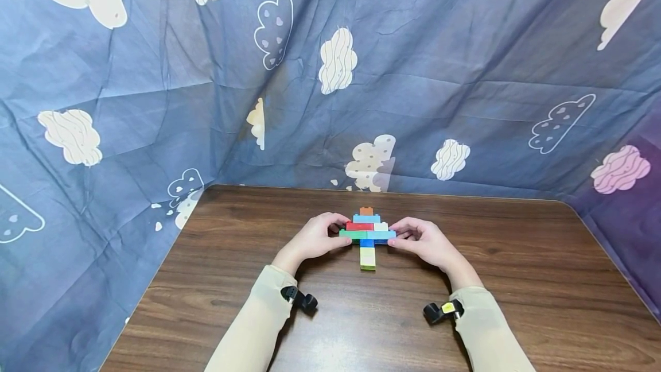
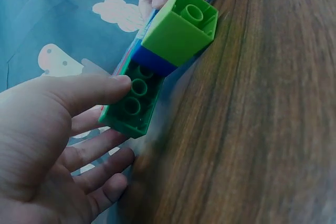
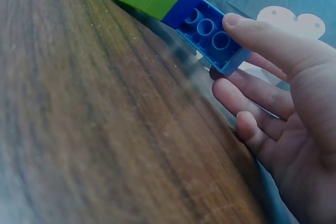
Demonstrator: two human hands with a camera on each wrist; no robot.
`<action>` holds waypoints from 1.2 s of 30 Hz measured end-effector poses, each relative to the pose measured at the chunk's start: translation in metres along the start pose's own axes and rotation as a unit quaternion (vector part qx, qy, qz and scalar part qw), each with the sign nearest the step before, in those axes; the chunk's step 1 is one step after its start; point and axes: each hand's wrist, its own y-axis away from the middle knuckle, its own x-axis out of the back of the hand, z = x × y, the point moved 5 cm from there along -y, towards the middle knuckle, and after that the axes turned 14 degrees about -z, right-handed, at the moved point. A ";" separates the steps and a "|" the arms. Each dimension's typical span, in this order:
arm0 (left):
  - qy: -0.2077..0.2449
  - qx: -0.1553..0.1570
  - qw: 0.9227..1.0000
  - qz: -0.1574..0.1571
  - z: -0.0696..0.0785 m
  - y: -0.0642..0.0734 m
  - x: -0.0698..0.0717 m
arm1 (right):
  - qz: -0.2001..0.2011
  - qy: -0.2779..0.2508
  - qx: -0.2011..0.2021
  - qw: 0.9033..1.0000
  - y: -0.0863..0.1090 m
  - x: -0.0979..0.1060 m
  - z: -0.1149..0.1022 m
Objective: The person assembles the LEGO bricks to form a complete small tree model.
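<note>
A tree-shaped build of toy building bricks (image 1: 360, 227) is at the table's middle, between both hands. My left hand (image 1: 317, 237) pinches its left end, the thumb on the hollow underside of a green brick (image 2: 135, 103). Opposite, my right hand (image 1: 426, 240) pinches the light blue brick (image 3: 207, 30) at the right end, thumb also on the underside. Rows narrow from these through a red brick (image 1: 360, 226) and a white brick (image 1: 380, 227) to an orange brick (image 1: 366, 211). A dark blue piece (image 1: 366, 243) and a lime-green stem (image 1: 368, 258) point toward me.
The brown wooden table (image 1: 516, 257) ends at a blue cloth (image 1: 403, 102) with cloud prints behind and at the sides. Small black cameras sit on the left wrist (image 1: 300, 298) and right wrist (image 1: 443, 310).
</note>
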 end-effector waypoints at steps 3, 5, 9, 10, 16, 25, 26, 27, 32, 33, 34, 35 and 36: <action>-0.003 0.005 1.000 -0.002 0.000 0.000 -0.001 | -0.001 0.015 -0.004 1.000 0.000 0.000 -0.002; -0.006 0.007 1.000 -0.002 0.000 0.001 -0.001 | -0.001 0.022 -0.006 1.000 0.000 -0.001 -0.003; -0.014 0.010 1.000 -0.003 0.001 0.002 -0.002 | -0.003 0.030 -0.010 1.000 -0.001 -0.001 -0.001; -0.016 0.010 1.000 -0.003 0.001 0.002 -0.002 | -0.003 0.030 -0.012 0.999 -0.002 -0.001 0.000; -0.016 0.015 1.000 -0.008 0.001 0.002 -0.003 | -0.006 0.027 -0.019 0.999 -0.003 -0.001 0.003; -0.018 0.014 1.000 -0.015 -0.003 -0.001 -0.003 | -0.015 0.012 -0.031 0.999 -0.003 0.000 0.006; -0.018 0.013 1.000 -0.015 -0.003 -0.001 -0.003 | -0.016 0.008 -0.031 0.999 -0.002 0.001 0.006; -0.016 0.011 1.000 -0.016 -0.002 -0.002 -0.003 | -0.016 0.005 -0.031 0.999 -0.001 0.002 0.006; -0.013 0.009 0.999 -0.030 0.002 0.009 0.002 | 0.000 0.045 -0.004 0.999 0.014 0.011 -0.002; -0.020 0.006 0.999 -0.033 0.003 0.013 0.004 | 0.007 0.070 0.011 0.997 0.020 0.016 -0.006; -0.032 0.003 0.999 -0.035 0.004 0.019 0.008 | 0.015 0.100 0.030 0.994 0.028 0.022 -0.011; -0.046 -0.001 0.998 -0.035 0.004 0.025 0.012 | 0.023 0.131 0.048 0.990 0.037 0.028 -0.015; -0.067 -0.006 0.997 -0.035 0.005 0.033 0.017 | 0.030 0.166 0.066 0.983 0.047 0.036 -0.020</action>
